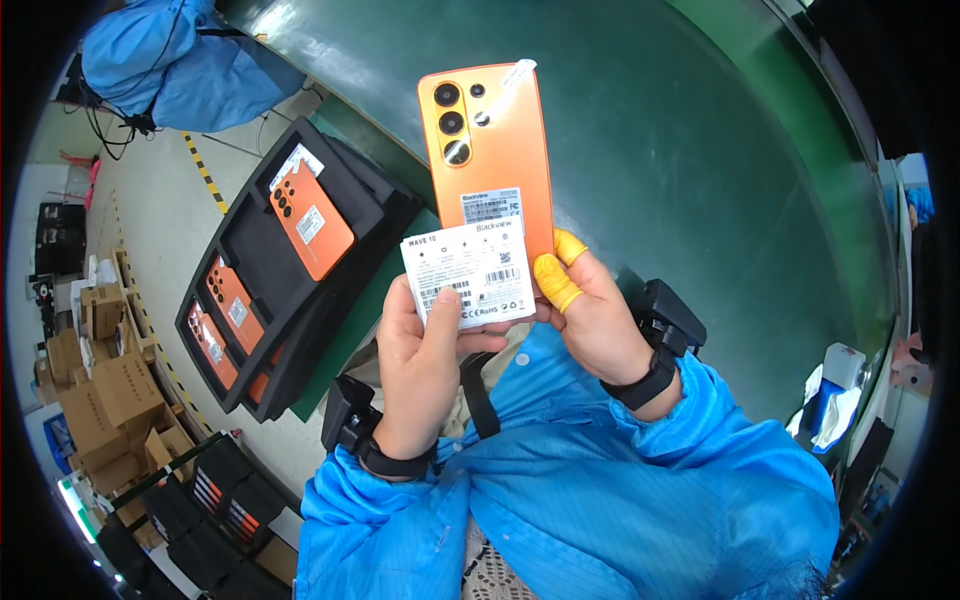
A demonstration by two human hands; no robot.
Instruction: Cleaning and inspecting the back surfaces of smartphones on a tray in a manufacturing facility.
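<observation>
An orange smartphone [505,150] is held upright, its back with several round camera lenses toward me. A clear tab sticks out at its top corner, and a small printed label [490,206] lies on its lower back. My right hand [605,325], with yellow finger cots on thumb and forefinger, is closed on the phone's lower right edge. My left hand [412,345] pinches a white printed label sheet [468,275], thumb on its front. This sheet overlaps the lower part of the phone; whether it is one sheet or a stack I cannot tell.
Left of the phone, stacked black foam trays [258,240] hold several orange phones at the edge of the green table [680,150]. Cardboard boxes [115,400] and more black trays [205,505] stand at the far left. A white and blue item [830,395] lies at the right edge.
</observation>
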